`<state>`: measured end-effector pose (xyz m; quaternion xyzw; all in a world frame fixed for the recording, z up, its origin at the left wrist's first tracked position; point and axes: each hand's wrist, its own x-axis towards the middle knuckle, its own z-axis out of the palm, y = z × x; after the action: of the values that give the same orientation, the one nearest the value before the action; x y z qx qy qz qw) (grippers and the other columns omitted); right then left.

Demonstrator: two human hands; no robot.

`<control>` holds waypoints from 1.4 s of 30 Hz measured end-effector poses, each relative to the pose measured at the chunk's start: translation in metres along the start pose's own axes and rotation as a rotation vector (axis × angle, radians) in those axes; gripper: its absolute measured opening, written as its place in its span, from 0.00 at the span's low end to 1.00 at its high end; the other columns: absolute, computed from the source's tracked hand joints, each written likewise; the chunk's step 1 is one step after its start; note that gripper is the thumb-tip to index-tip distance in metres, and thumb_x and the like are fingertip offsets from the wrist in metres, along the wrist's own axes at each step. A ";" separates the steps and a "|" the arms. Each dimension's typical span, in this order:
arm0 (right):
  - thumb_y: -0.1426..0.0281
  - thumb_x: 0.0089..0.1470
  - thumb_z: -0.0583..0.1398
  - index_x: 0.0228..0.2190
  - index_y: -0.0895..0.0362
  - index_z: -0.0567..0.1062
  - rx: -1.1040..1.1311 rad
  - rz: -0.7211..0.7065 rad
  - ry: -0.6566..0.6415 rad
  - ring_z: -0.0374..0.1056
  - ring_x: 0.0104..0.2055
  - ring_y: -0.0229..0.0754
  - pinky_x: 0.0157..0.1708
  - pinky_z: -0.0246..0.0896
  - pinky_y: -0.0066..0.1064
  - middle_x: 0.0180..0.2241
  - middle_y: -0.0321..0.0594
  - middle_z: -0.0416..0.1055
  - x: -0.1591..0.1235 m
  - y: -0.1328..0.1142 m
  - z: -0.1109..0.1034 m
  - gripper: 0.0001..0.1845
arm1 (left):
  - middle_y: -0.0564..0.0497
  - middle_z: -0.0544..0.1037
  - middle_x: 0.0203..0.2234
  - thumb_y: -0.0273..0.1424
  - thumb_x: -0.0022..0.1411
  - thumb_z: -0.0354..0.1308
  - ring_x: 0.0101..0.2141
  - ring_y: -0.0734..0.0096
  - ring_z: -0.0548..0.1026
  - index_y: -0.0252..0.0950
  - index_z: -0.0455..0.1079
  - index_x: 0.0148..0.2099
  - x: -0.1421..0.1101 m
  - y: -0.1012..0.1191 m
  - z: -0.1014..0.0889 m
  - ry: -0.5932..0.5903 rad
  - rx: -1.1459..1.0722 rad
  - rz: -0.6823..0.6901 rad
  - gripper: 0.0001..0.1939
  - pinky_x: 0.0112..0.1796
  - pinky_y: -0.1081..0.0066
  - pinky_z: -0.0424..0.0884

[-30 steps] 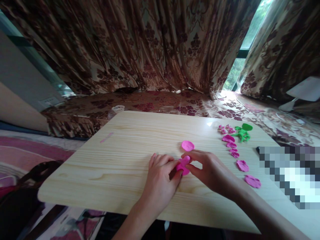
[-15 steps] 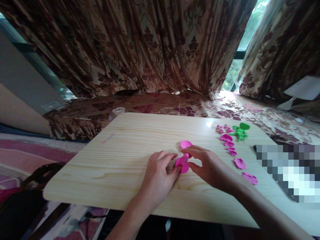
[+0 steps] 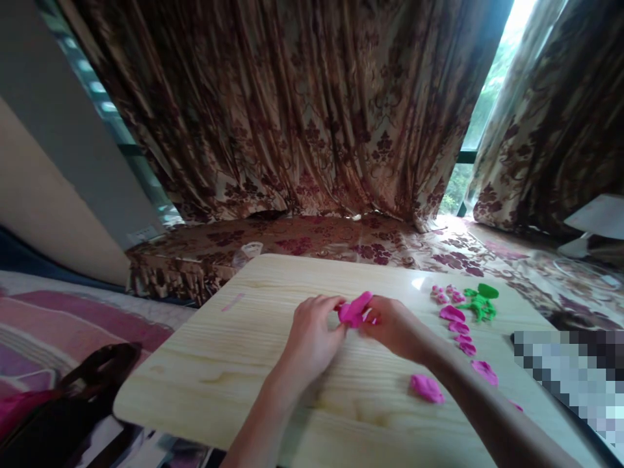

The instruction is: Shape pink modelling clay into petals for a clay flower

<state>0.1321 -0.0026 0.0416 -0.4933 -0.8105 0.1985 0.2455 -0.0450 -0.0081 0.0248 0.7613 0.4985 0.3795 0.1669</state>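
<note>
A bright pink, soft-looking clay piece (image 3: pixel 351 313) with a rounded lobe is held between my hands, over the middle of the wooden table. My left hand (image 3: pixel 316 328) pinches its left side between thumb and fingers. From the right, the bent fingers of my right hand (image 3: pixel 387 325) grip the other side, partly hiding it. Below my right wrist lies a crumpled pink clay piece (image 3: pixel 427 389). Several flat pink clay petals (image 3: pixel 453 314) run in a row to the right of my right hand. Behind them sit small pink-and-white clay clusters (image 3: pixel 447 295) and green clay pieces (image 3: pixel 480 305).
The pale wooden table (image 3: pixel 205 364) carries a pink streak (image 3: pixel 233 302) on its left. A pixelated dark-edged device (image 3: pixel 570 370) lies at right. A clear plastic cup (image 3: pixel 248 252) stands behind the far left edge. A patterned curtain (image 3: pixel 302 117) and a white lamp (image 3: pixel 597 218) are beyond.
Both hands have lifted the pink clay slightly, and the separate round pink piece behind it no longer shows apart. A crumpled pink piece is now visible below my right forearm. The view has tilted up.
</note>
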 end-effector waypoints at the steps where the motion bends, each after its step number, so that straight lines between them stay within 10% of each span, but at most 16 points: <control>1: 0.75 0.50 0.56 0.33 0.58 0.75 -0.016 0.010 0.007 0.68 0.30 0.37 0.29 0.57 0.25 0.30 0.39 0.74 0.015 0.002 -0.001 0.09 | 0.48 0.76 0.40 0.27 0.53 0.57 0.43 0.63 0.70 0.40 0.71 0.44 0.013 -0.005 -0.001 -0.034 -0.007 -0.035 0.14 0.47 0.63 0.61; 6: 0.76 0.45 0.58 0.28 0.58 0.77 -0.083 0.011 0.002 0.67 0.27 0.36 0.25 0.53 0.24 0.26 0.38 0.74 0.066 0.014 0.013 0.08 | 0.50 0.78 0.28 0.29 0.47 0.60 0.31 0.66 0.73 0.35 0.74 0.35 0.051 -0.033 0.001 -0.071 0.024 -0.063 0.09 0.34 0.69 0.67; 17: 0.73 0.45 0.58 0.32 0.57 0.77 -0.101 0.041 0.008 0.67 0.31 0.38 0.29 0.54 0.24 0.30 0.39 0.74 0.071 0.034 0.020 0.10 | 0.50 0.76 0.28 0.32 0.45 0.60 0.30 0.68 0.71 0.35 0.75 0.33 0.059 -0.079 0.008 -0.148 -0.010 -0.050 0.11 0.32 0.73 0.64; 37: 0.70 0.48 0.57 0.26 0.57 0.77 -0.010 -0.013 -0.004 0.65 0.27 0.35 0.26 0.54 0.22 0.24 0.36 0.74 0.079 0.035 0.041 0.09 | 0.51 0.74 0.24 0.32 0.49 0.59 0.29 0.69 0.70 0.36 0.75 0.29 0.052 -0.083 0.016 -0.123 -0.002 -0.019 0.07 0.31 0.73 0.62; 42: 0.74 0.46 0.57 0.39 0.56 0.75 -0.036 -0.015 0.034 0.66 0.28 0.36 0.28 0.55 0.24 0.29 0.39 0.74 0.078 0.033 0.034 0.16 | 0.50 0.76 0.25 0.31 0.50 0.58 0.27 0.69 0.70 0.36 0.76 0.33 0.051 -0.080 0.012 -0.128 -0.028 -0.025 0.08 0.30 0.73 0.63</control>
<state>0.1046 0.0788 0.0110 -0.4951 -0.8133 0.1737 0.2516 -0.0762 0.0740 -0.0129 0.7753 0.4909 0.3348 0.2140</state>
